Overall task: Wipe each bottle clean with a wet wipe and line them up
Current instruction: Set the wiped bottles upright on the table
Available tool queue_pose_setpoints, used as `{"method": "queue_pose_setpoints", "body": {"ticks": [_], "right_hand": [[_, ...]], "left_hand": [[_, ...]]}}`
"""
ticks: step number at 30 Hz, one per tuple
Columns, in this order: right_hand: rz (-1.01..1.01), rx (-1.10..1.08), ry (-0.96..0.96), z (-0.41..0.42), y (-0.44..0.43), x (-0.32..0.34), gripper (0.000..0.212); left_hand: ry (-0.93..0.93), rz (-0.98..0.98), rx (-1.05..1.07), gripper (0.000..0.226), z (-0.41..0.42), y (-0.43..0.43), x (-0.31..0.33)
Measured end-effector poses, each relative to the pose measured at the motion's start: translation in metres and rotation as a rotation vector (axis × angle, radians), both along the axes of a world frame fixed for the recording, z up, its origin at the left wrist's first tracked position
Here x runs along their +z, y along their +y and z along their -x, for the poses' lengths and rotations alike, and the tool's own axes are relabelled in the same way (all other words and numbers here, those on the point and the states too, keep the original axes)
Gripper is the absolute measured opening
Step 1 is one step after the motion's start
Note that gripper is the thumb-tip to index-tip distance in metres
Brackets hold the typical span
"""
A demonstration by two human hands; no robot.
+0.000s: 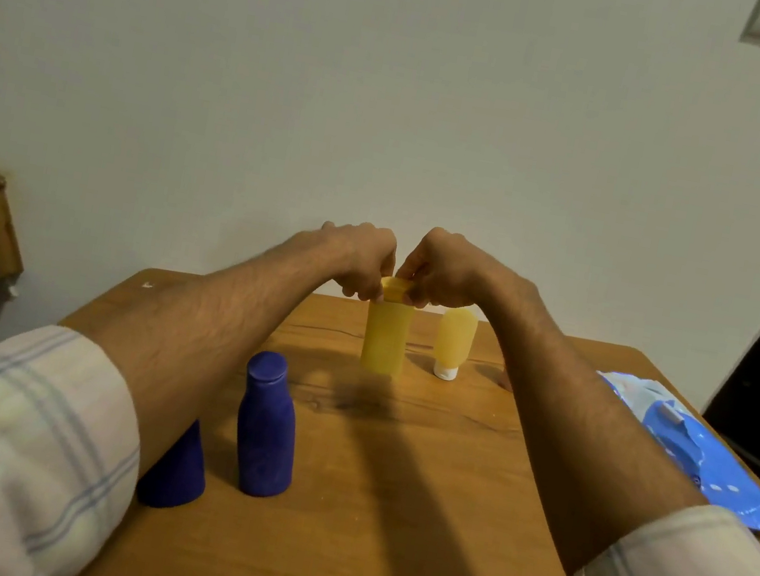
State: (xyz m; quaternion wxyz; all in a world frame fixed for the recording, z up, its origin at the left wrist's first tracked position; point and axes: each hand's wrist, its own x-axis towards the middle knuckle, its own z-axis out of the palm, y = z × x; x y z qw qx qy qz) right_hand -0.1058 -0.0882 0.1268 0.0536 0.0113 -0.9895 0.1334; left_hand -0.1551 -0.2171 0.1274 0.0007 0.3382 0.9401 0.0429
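Yellow bottle held by its cap

Yellow plastic, light and probably slick: the yellow bottle (386, 336) hangs just above the counter (413, 469), left hand (362, 259) and right hand (441, 273) both pinched on its cap. Its body offers a surer grip.

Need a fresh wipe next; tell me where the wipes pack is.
In the head view, the blue wipes pack lies at the table's right edge, beyond the right forearm.

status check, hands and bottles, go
Both hands, left and right, pinching yellow bottle cap. Two blue bottles near left. Wipe pack far right. No wipe visible in hand.
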Motion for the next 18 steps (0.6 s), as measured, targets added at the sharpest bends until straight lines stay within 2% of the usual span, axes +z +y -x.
{"method": "queue_pose_setpoints", "body": {"ticks": [18], "right_hand": [[0.038,0.013,0.003,0.045,0.013,-0.02,0.037]], "left_hand": [[-0.022,0.03,0.016,0.034,0.051,0.013,-0.016]]}}
